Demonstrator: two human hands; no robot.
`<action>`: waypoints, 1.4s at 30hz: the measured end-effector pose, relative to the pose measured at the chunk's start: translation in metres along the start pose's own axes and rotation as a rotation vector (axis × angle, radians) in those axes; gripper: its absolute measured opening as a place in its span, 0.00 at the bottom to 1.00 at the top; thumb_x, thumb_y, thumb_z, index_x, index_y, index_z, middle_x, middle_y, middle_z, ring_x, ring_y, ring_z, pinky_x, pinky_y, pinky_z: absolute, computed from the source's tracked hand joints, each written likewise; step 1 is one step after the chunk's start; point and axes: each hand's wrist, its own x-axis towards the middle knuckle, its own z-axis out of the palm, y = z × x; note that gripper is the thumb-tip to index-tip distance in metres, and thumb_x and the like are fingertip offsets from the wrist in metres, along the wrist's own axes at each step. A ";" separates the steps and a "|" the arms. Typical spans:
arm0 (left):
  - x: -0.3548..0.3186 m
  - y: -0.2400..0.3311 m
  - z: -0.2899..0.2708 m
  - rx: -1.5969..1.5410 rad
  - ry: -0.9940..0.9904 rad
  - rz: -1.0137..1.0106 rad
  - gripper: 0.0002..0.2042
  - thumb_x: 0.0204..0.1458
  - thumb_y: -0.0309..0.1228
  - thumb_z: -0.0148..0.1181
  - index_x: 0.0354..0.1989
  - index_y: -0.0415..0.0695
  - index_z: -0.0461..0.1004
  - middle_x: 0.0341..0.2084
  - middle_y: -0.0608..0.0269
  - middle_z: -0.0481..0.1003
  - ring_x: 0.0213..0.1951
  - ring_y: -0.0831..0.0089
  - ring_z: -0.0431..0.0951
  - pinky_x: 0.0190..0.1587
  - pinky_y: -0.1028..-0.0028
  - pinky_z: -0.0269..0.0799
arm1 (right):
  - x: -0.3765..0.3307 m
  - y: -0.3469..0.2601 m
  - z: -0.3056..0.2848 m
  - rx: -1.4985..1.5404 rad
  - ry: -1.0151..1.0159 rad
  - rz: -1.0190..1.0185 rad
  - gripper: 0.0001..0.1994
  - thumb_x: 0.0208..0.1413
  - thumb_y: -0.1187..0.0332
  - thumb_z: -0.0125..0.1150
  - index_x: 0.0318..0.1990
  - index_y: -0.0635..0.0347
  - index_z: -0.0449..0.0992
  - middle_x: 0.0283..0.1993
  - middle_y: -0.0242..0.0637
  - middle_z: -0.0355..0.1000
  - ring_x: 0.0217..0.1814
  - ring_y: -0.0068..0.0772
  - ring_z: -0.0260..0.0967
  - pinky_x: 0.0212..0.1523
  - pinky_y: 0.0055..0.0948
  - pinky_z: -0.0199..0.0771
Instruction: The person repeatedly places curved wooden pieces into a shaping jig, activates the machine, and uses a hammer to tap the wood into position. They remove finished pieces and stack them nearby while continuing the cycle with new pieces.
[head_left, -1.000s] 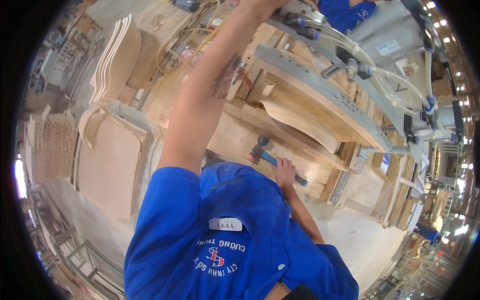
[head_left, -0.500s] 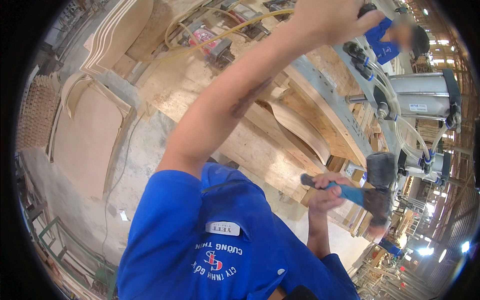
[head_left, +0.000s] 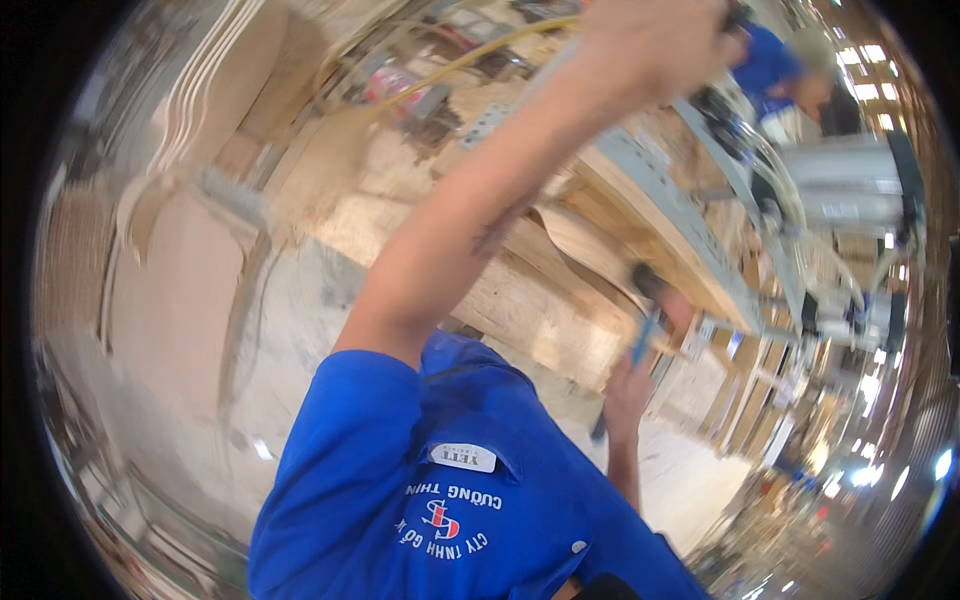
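My right hand (head_left: 627,388) is wrapped round the blue handle of a mallet (head_left: 646,340). The mallet's head, black at one end and reddish at the other, is blurred beside the near end of a curved wooden panel (head_left: 590,235). This panel lies among pale wooden boards in a press with a grey metal beam (head_left: 690,200). Across the top stretches my left arm; my left hand (head_left: 665,45) is closed at the beam's far side on something dark, blurred and partly cut off by the picture's edge.
Pneumatic cylinders (head_left: 840,180) with clear hoses stand at the right. Beyond my left hand a co-worker in a blue shirt (head_left: 765,65) is close to the press. Curved panels (head_left: 180,290) lean at the left. A yellow hose (head_left: 470,60) crosses the workbench (head_left: 370,165).
The mallet has swung left and away from me, from the press's right end to the curved panel's end. My left hand stays at the top. The whole view has shifted slightly and blurred.
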 end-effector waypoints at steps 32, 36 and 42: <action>0.006 -0.029 0.019 0.659 0.077 -0.040 0.24 0.57 0.54 0.44 0.38 0.49 0.79 0.30 0.49 0.79 0.36 0.47 0.78 0.39 0.55 0.71 | -0.024 0.058 0.020 0.796 0.794 0.395 0.07 0.59 0.73 0.54 0.39 0.50 0.63 0.18 0.32 0.61 0.16 0.26 0.58 0.19 0.27 0.66; -0.004 -0.019 0.018 0.553 0.077 -0.081 0.22 0.57 0.53 0.47 0.37 0.47 0.78 0.29 0.47 0.78 0.35 0.45 0.77 0.37 0.53 0.71 | -0.003 -0.042 -0.077 0.934 0.995 -0.279 0.10 0.58 0.75 0.56 0.42 0.53 0.61 0.18 0.34 0.60 0.16 0.25 0.56 0.15 0.29 0.62; -0.004 0.015 0.017 0.318 0.126 -0.067 0.17 0.55 0.43 0.51 0.32 0.40 0.76 0.25 0.44 0.76 0.33 0.47 0.77 0.37 0.56 0.71 | 0.004 -0.014 -0.018 0.431 0.629 -0.251 0.06 0.59 0.66 0.57 0.42 0.54 0.70 0.20 0.39 0.68 0.19 0.34 0.65 0.22 0.35 0.69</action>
